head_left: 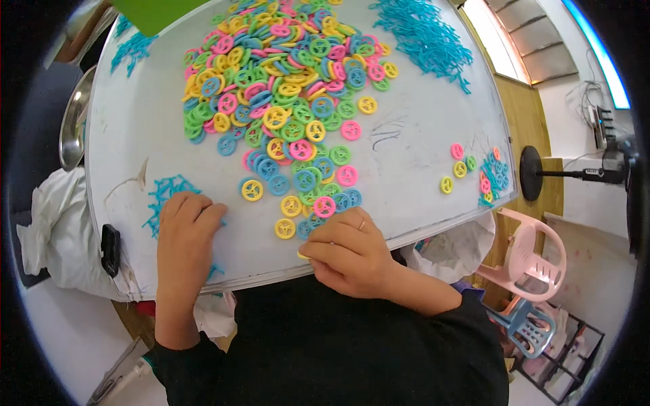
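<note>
Right hand (349, 254) sits nearest, at the counter's (135, 128) near edge, fingers curled together and pinching a yellow wheel (302, 255) that pokes out by the thumb tip. Left hand (186, 233) lies flat, fingers together and pressed down on a clump of blue sprue pieces (166, 193) at the near-left corner; nothing held.

Step, as I read it: picking single wheels off the near fringe of the big pile of coloured wheels (284, 88) and working them at the edge. Next move likely needs a clean pinch on one loose wheel; yellow wheel (285, 229) and pink wheel (324, 206) lie just beside the right hand, unstacked, easy grabs.

Edges and room:
- Held wheel sits right on the rim, so a slip drops it off onto the lap.
- Bare counter runs right of the pile, up to a small group of wheels (474, 169) near the far-right edge.
- More blue sprues (423, 37) at top right, well apart.
- Steel bowl (71, 118) off the left side, pink chair (525, 260) lower right, both out of the way.
</note>
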The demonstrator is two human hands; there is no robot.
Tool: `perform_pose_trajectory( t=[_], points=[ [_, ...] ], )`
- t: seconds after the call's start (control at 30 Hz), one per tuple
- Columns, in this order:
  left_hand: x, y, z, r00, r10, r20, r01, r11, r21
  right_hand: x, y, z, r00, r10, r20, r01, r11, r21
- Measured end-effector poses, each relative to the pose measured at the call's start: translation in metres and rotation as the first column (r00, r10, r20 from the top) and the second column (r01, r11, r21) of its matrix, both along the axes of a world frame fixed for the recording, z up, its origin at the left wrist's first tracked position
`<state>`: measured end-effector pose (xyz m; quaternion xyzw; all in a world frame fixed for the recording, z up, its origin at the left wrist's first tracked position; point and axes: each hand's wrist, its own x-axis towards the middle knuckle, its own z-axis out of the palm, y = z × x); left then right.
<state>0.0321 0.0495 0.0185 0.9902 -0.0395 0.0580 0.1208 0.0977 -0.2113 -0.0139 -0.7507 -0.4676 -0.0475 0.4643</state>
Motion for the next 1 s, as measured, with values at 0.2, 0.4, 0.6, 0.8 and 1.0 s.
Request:
perform_pose_trajectory(
  t=[0.2, 0.4, 0.6, 0.8, 1.0],
  points=[
    [0.007, 0.007, -0.001, 0.998, 0.035, 0.043, -0.024, 0.970, -0.241, 0.001, -0.003, -0.006, 0.978, 0.040, -0.205, -0.019, 0.995, 0.101],
    [-0.015, -0.003, 0.000, 0.933, 0.331, 0.143, -0.084, 0.584, -0.807, 0.008, -0.004, -0.003, 0.861, 0.190, -0.472, -0.092, 0.971, 0.223],
    [-0.018, -0.079, -0.004, 0.838, 0.495, 0.231, -0.003, 0.426, -0.904, 0.002, 0.014, 0.018, 0.897, 0.275, -0.347, -0.182, 0.943, 0.278],
    [-0.016, -0.097, -0.013, 0.859, 0.499, 0.112, 0.030, 0.170, -0.985, -0.001, 0.017, 0.014, 0.926, 0.240, -0.292, -0.167, 0.953, 0.252],
    [-0.010, -0.095, -0.029, 0.859, 0.497, 0.122, 0.036, 0.179, -0.983, 0.008, 0.011, 0.017, 0.837, 0.311, -0.450, -0.213, 0.943, 0.256]
  ],
)
